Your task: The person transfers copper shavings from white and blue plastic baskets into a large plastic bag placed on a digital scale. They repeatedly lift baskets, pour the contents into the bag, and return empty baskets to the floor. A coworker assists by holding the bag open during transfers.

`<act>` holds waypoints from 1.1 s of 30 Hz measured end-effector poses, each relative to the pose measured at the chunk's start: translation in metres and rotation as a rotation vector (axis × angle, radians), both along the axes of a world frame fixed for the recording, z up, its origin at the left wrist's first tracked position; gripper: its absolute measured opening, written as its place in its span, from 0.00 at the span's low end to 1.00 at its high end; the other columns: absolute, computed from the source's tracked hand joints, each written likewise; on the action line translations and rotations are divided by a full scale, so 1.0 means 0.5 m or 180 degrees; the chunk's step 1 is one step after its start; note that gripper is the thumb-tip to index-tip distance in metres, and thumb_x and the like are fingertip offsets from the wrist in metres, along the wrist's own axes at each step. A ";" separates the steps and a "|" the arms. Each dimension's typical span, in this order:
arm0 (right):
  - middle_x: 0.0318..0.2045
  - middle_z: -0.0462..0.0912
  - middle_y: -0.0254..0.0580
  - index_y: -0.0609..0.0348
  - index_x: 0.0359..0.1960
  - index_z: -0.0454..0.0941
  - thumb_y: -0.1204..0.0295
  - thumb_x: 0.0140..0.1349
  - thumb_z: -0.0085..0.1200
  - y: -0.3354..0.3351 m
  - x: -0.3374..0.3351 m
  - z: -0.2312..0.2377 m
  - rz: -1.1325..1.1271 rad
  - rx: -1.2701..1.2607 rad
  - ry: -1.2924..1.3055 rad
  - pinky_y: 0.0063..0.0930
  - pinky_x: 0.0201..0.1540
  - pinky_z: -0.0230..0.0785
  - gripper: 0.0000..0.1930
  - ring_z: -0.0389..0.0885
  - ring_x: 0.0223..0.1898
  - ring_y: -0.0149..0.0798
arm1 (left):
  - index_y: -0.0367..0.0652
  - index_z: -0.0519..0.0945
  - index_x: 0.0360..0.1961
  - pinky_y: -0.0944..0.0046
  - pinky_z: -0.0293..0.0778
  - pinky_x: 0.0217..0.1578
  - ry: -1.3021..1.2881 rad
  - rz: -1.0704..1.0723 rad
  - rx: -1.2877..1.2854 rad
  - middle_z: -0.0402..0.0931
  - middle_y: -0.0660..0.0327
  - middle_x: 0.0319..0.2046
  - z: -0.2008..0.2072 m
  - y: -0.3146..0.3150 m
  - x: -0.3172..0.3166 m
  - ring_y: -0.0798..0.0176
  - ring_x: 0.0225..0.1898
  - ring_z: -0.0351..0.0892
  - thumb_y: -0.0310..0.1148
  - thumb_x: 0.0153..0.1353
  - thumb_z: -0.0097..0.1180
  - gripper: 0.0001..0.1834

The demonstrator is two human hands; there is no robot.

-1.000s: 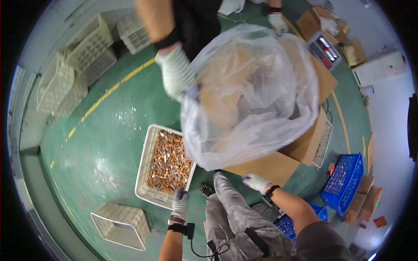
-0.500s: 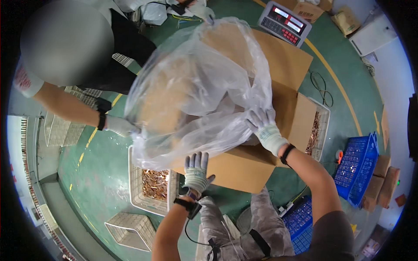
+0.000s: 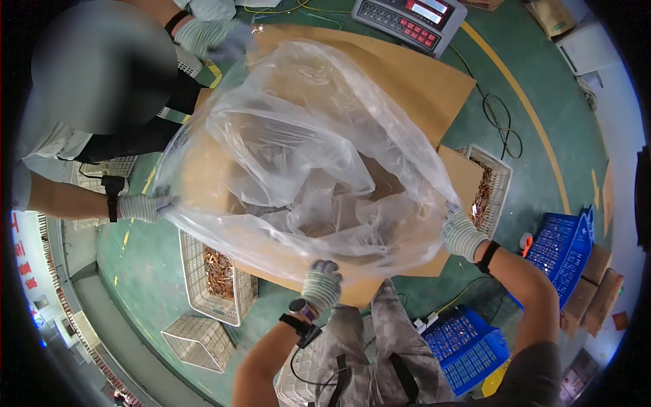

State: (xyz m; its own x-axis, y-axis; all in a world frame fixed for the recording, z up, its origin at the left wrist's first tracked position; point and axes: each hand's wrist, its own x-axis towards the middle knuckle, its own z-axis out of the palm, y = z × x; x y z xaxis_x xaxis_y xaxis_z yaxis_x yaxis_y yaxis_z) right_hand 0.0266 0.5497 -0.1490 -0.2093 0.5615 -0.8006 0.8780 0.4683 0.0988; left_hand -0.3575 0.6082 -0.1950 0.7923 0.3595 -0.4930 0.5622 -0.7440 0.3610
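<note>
A large clear plastic bag (image 3: 291,146) is spread over an open cardboard box (image 3: 413,88), its middle sagging inside. My right hand (image 3: 463,234), in a striped grey-palmed glove, grips the bag's rim at the box's right side. At the near edge, my gloved left hand (image 3: 321,283) has its fingers curled over the bag's rim. Across from me a co-worker's gloved hand (image 3: 146,207) holds the bag's left edge. That person's other gloved hand (image 3: 210,37) is by the far left corner, blurred. The bag hides much of the box's inside.
White baskets of small copper-coloured pieces stand left (image 3: 218,278) and right (image 3: 485,190) of the box. A digital scale (image 3: 410,24) is beyond it. Blue crates (image 3: 464,346) and cartons (image 3: 593,292) lie to the right, a cable (image 3: 502,125) on the floor.
The bag has been pulled wider over the box. My right hand moved right and nearer with the rim; my left fingers went from spread to curled. The co-worker's hands shifted left.
</note>
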 end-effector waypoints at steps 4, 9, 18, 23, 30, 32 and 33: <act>0.47 0.81 0.42 0.51 0.36 0.86 0.68 0.55 0.50 0.006 0.034 0.059 0.0345 0.0681 0.0203 0.44 0.63 0.54 0.12 0.72 0.56 0.48 | 0.42 0.78 0.47 0.53 0.69 0.53 0.0498 0.0143 -0.1283 0.76 0.52 0.50 0.103 -0.059 0.060 0.48 0.47 0.78 0.42 0.55 0.52 0.21; 0.39 0.83 0.48 0.57 0.38 0.85 0.69 0.57 0.50 0.047 0.060 0.047 0.0553 -0.0381 -0.0226 0.46 0.47 0.67 0.12 0.79 0.46 0.46 | 0.42 0.72 0.53 0.49 0.74 0.42 0.0286 0.0100 -0.1245 0.79 0.49 0.44 0.147 -0.101 0.110 0.46 0.43 0.81 0.50 0.61 0.50 0.27; 0.52 0.79 0.42 0.57 0.56 0.76 0.69 0.61 0.46 0.158 0.131 0.036 0.1155 0.0108 -0.0839 0.54 0.62 0.55 0.20 0.74 0.55 0.51 | 0.51 0.81 0.45 0.49 0.70 0.48 0.0435 0.0107 -0.1033 0.82 0.61 0.39 0.136 -0.223 0.138 0.54 0.43 0.80 0.44 0.58 0.51 0.16; 0.64 0.69 0.41 0.55 0.52 0.80 0.65 0.61 0.46 0.279 0.157 -0.008 0.1280 0.1143 -0.0158 0.47 0.71 0.39 0.20 0.62 0.65 0.48 | 0.53 0.77 0.53 0.51 0.66 0.53 0.1463 0.0652 -0.1123 0.78 0.59 0.49 0.046 -0.212 0.172 0.57 0.53 0.76 0.49 0.59 0.49 0.23; 0.58 0.74 0.43 0.50 0.48 0.81 0.67 0.62 0.45 0.342 0.205 -0.077 0.1568 0.1203 0.0225 0.60 0.69 0.40 0.16 0.65 0.64 0.46 | 0.53 0.66 0.64 0.49 0.60 0.58 0.1328 0.1165 -0.1344 0.76 0.55 0.52 -0.050 -0.245 0.207 0.54 0.55 0.74 0.55 0.59 0.48 0.33; 0.55 0.76 0.42 0.49 0.45 0.81 0.68 0.62 0.44 0.339 0.226 -0.089 0.1255 0.1335 0.0317 0.61 0.69 0.41 0.14 0.67 0.62 0.43 | 0.54 0.65 0.65 0.49 0.60 0.59 0.1334 0.1206 -0.1427 0.76 0.56 0.52 -0.075 -0.245 0.217 0.54 0.56 0.73 0.55 0.60 0.48 0.34; 0.53 0.77 0.41 0.48 0.43 0.81 0.68 0.62 0.44 0.336 0.236 -0.096 0.0986 0.1155 0.0199 0.61 0.68 0.42 0.13 0.68 0.62 0.42 | 0.54 0.64 0.66 0.49 0.60 0.59 0.1288 0.1226 -0.1441 0.75 0.56 0.53 -0.088 -0.245 0.226 0.54 0.56 0.73 0.55 0.60 0.48 0.34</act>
